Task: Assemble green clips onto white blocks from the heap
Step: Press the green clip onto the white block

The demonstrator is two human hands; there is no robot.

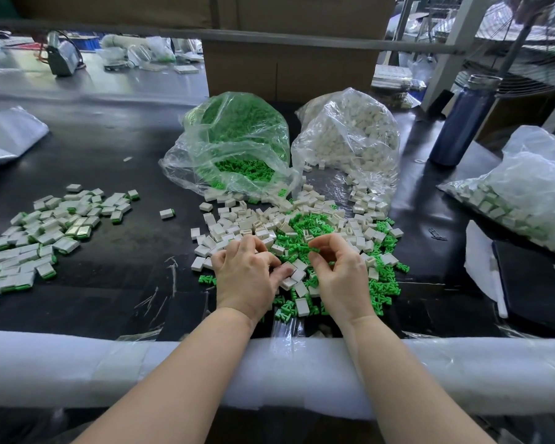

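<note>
Head view. Mixed heap [305, 232] of white blocks and green clips at table centre, spilling from two open clear bags: green clip bag [237, 139] and white block bag [350, 133], side by side, touching.

Left hand [244, 274] over heap's near-left edge, fingers curled down, holding white blocks [290, 275] at fingertips. Right hand [340, 270] just beside it, thumb and forefinger pinching one green clip [314, 250]. Hands close, not touching.

Finished pieces [45, 232] spread at left, well apart from heap; bare dark table [125, 283] between. One stray finished piece [167, 213] in that gap.

Bagged finished pieces [519, 193] at right edge. Blue bottle [462, 123] upright, right of white block bag. White foam padding [173, 370] along near table edge, both forearms resting across it. Cardboard box [285, 68] behind bags.
</note>
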